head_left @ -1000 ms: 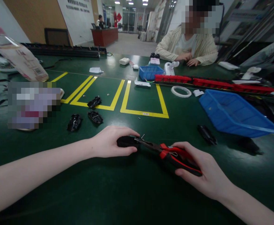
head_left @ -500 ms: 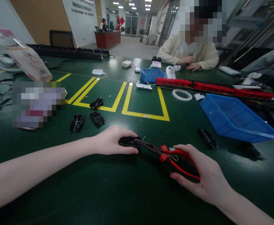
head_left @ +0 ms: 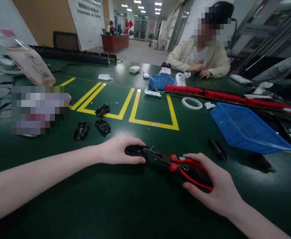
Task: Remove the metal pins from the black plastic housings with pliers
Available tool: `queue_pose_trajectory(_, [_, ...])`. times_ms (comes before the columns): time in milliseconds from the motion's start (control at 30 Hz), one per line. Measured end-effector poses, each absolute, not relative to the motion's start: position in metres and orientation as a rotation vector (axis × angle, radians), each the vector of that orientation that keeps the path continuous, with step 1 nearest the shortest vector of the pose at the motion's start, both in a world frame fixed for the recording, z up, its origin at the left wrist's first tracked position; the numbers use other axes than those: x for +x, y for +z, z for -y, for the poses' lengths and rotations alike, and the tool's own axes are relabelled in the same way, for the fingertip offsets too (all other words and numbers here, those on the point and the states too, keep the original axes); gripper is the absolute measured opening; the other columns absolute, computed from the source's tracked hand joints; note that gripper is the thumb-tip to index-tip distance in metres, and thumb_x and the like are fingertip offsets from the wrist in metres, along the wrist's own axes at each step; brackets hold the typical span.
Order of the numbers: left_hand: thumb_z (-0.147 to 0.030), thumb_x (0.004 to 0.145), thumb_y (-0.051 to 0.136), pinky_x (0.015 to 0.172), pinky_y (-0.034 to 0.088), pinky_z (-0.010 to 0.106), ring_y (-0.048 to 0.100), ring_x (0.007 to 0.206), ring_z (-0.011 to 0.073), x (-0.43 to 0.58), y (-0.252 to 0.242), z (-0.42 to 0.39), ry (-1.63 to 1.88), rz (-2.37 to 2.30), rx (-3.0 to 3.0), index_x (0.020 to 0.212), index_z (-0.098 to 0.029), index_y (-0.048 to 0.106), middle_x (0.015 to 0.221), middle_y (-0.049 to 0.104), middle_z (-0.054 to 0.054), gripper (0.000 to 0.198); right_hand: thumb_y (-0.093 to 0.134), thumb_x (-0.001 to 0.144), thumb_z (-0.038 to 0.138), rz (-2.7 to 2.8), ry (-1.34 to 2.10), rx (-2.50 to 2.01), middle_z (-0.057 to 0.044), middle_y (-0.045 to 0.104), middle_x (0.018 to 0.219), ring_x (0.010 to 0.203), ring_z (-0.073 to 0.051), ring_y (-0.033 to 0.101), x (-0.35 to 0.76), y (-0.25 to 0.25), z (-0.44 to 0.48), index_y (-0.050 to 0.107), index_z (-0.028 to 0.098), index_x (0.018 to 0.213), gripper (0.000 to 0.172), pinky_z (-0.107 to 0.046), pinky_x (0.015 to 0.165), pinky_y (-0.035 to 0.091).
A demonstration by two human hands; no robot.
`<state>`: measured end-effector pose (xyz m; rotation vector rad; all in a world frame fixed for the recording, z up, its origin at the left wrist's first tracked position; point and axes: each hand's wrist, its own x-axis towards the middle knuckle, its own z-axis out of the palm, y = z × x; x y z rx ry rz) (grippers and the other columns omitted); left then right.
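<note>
Currently, both hands are busy at the middle of the counter (head_left: 135, 205). The left hand (head_left: 120, 149) grips a black part (head_left: 135, 151), fingers on its far side and thumb along the near one, its right end showing. The right hand (head_left: 217, 182) is wrapped around the red and black handles of the pliers (head_left: 170, 160), whose tips meet that end of the part. A thin metal pin (head_left: 151, 147) sticks up at the tips; whether they clamp it or the part, I cannot tell.

To the right sits a large blue bin (head_left: 247, 127), set at an angle; its contents are hard to make out. A black piece (head_left: 218, 149) lies on the counter just outside its near-left side. Farther back, a small blue bin (head_left: 161, 81) stands near the left end of a red strip (head_left: 220, 94); what it holds is too small to tell. A bottle (head_left: 33, 64) with a pink cap stands at the left, its label hiding much of the inside. Three more pieces (head_left: 103, 126) lie beyond the left hand, one over a line of yellow tape (head_left: 113, 115).
</note>
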<state>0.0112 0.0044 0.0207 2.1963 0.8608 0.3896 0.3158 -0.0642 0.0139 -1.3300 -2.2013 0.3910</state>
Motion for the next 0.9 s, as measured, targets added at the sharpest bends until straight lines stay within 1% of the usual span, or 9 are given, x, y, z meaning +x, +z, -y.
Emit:
queue_pose_trajectory(133, [-0.043, 0.085, 0.066, 0.062, 0.042, 0.024, 0.063, 0.074, 0.0141, 0.0118, 0.0226, -0.0036, 0.403, -0.856, 2.184, 0.117, -0.017, 0.066, 0.089, 0.071, 0.001, 0.041, 0.062, 0.08, 0.05, 2.189, 0.39, -1.364, -0.007, 0.068, 0.109, 0.087, -0.025, 0.068, 0.3169, 0.0131, 0.0641, 0.053, 0.026, 0.118, 0.046, -0.035, 0.063, 0.056])
queue_pose_trajectory(333, [-0.04, 0.087, 0.065, 0.063, 0.041, 0.024, 0.062, 0.075, 0.0151, 0.0126, 0.0257, -0.0012, 0.447, -0.857, 2.196, 0.116, -0.016, 0.066, 0.09, 0.07, 0.003, 0.038, 0.064, 0.08, 0.05, 2.186, 0.419, -1.363, -0.007, 0.068, 0.107, 0.089, -0.025, 0.068, 0.3167, 0.0119, 0.0636, 0.053, 0.025, 0.118, 0.046, -0.035, 0.07, 0.057])
queue_pose_trajectory(467, [-0.042, 0.089, 0.062, 0.062, 0.04, 0.024, 0.062, 0.074, 0.015, 0.0109, 0.0225, -0.0041, 0.444, -0.813, 2.2, 0.116, -0.016, 0.066, 0.087, 0.069, 0.003, 0.038, 0.064, 0.079, 0.053, 2.195, 0.4, -1.337, -0.006, 0.069, 0.107, 0.088, -0.026, 0.069, 0.3185, 0.0099, 0.0625, 0.053, 0.028, 0.119, 0.048, -0.037, 0.069, 0.058])
queue_pose_trajectory(633, [-0.044, 0.09, 0.06, 0.059, 0.038, 0.023, 0.059, 0.068, 0.0129, 0.0096, 0.0205, -0.008, 0.381, -0.79, 2.176, 0.111, -0.017, 0.068, 0.083, 0.068, 0.001, 0.036, 0.065, 0.077, 0.053, 2.245, 0.352, -1.287, -0.008, 0.068, 0.106, 0.086, -0.028, 0.069, 0.3212, 0.0085, 0.0613, 0.052, 0.028, 0.122, 0.053, -0.04, 0.068, 0.059])
queue_pose_trajectory(700, [-0.046, 0.088, 0.062, 0.061, 0.039, 0.024, 0.06, 0.071, 0.0141, 0.0092, 0.0206, -0.0084, 0.377, -0.808, 2.181, 0.111, -0.016, 0.067, 0.085, 0.068, 0.002, 0.038, 0.063, 0.078, 0.052, 2.249, 0.331, -1.297, -0.008, 0.068, 0.105, 0.085, -0.027, 0.069, 0.3209, 0.01, 0.0617, 0.052, 0.027, 0.121, 0.051, -0.039, 0.066, 0.059])
queue_pose_trajectory(833, [-0.048, 0.084, 0.066, 0.069, 0.042, 0.026, 0.063, 0.083, 0.0177, 0.0079, 0.0196, -0.0086, 0.41, -0.804, 2.175, 0.115, -0.017, 0.064, 0.097, 0.069, 0.004, 0.044, 0.063, 0.079, 0.049, 2.283, 0.3, -1.297, -0.007, 0.069, 0.104, 0.084, -0.025, 0.069, 0.3186, 0.0149, 0.0634, 0.052, 0.026, 0.119, 0.047, -0.037, 0.067, 0.059])
queue_pose_trajectory(900, [-0.048, 0.083, 0.067, 0.071, 0.043, 0.027, 0.063, 0.085, 0.0183, 0.0075, 0.0183, -0.0089, 0.434, -0.783, 2.174, 0.115, -0.018, 0.064, 0.099, 0.069, 0.004, 0.044, 0.063, 0.078, 0.047, 2.302, 0.283, -1.301, -0.006, 0.07, 0.101, 0.082, -0.024, 0.07, 0.3176, 0.0157, 0.0643, 0.052, 0.027, 0.119, 0.047, -0.035, 0.066, 0.058])
